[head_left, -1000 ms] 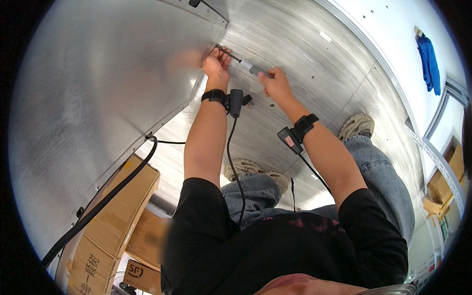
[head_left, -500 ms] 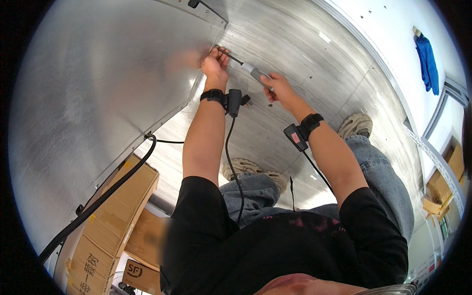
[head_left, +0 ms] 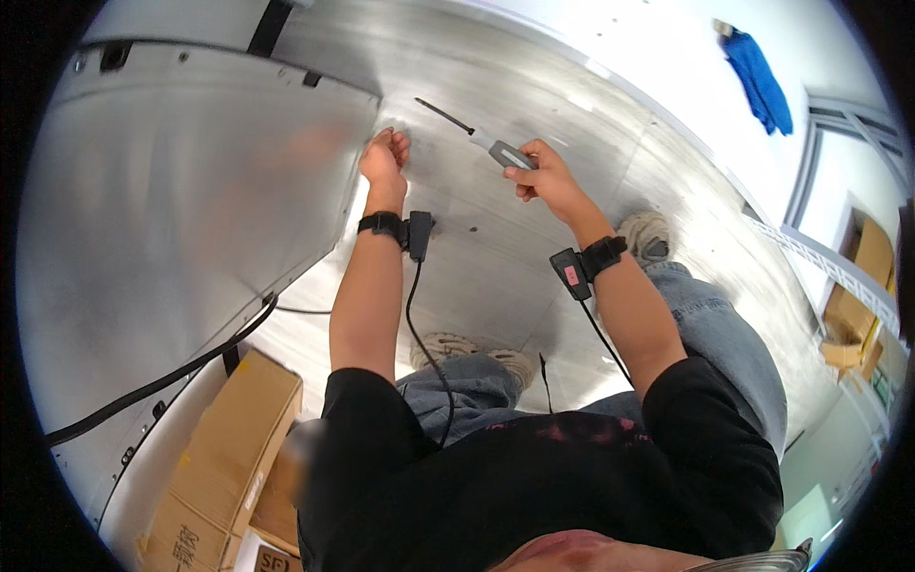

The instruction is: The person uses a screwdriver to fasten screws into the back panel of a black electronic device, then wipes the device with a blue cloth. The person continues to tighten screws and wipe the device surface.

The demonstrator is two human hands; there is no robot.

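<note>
A screwdriver with a grey-and-white handle and a thin dark shaft (head_left: 513, 154) is gripped by the right hand (head_left: 546, 174), fingers wrapped around the rear of the handle. It is held above the floor, its tip pointed to the upper left, near the left hand (head_left: 384, 157) but apart from it. The left hand is held beside the edge of a large silvery metal panel (head_left: 191, 210), fingers curled; whether anything is pinched there cannot be told. Next to the panel, a long brown cardboard box (head_left: 232, 434) is seen, its contents hidden. The floor (head_left: 534, 253) is finished in pale grey wood-grain, and a blue cloth (head_left: 760, 84) is hung at the upper right. Compared with half a second ago, the shaft has been parted from the left fingertips, and more of the panel's upper edge is shown.
</note>
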